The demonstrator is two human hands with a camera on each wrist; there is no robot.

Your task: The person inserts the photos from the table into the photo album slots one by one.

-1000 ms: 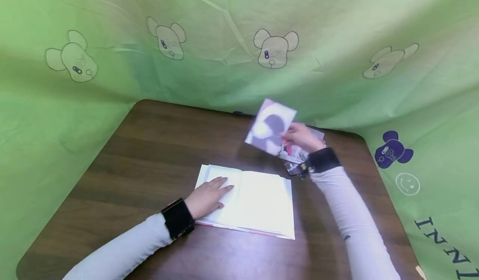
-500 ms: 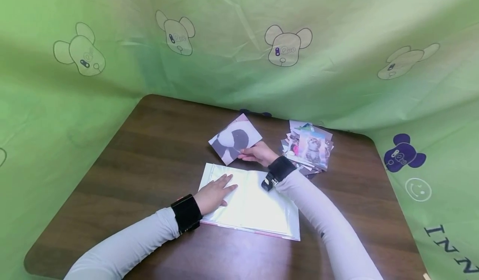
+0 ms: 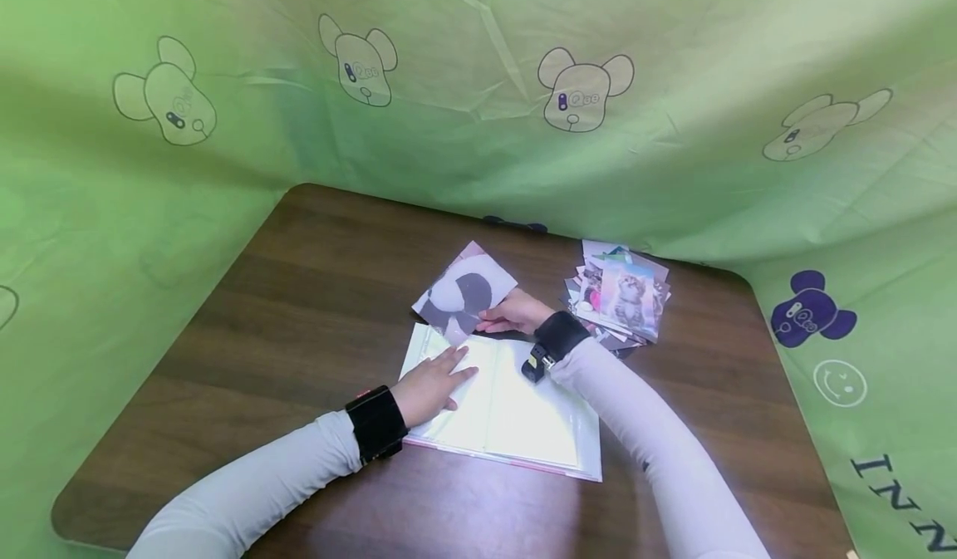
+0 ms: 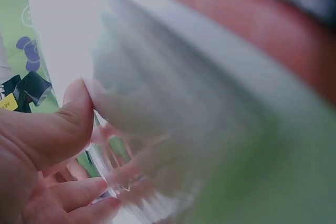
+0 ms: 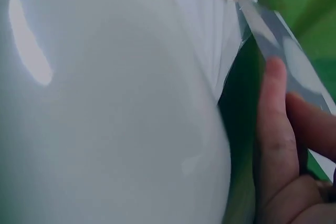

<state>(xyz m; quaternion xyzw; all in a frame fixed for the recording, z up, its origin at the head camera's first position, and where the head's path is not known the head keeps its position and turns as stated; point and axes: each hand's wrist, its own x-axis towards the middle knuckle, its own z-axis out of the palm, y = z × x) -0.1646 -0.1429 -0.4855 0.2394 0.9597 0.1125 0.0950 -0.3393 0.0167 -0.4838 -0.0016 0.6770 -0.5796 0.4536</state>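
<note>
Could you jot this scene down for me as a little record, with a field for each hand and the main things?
Left hand: resting on the left page, fingers spread
Right hand: its grip is on a grey-and-white photo
Held photo: tilted, its lower corner over the top of the left page in the head view; whether it touches is unclear
Book: open, pages white and shiny
Photo pile: messy, right of the book, kitten picture on top
Table: brown
Backdrop: green cloth with cartoon animal heads
</note>
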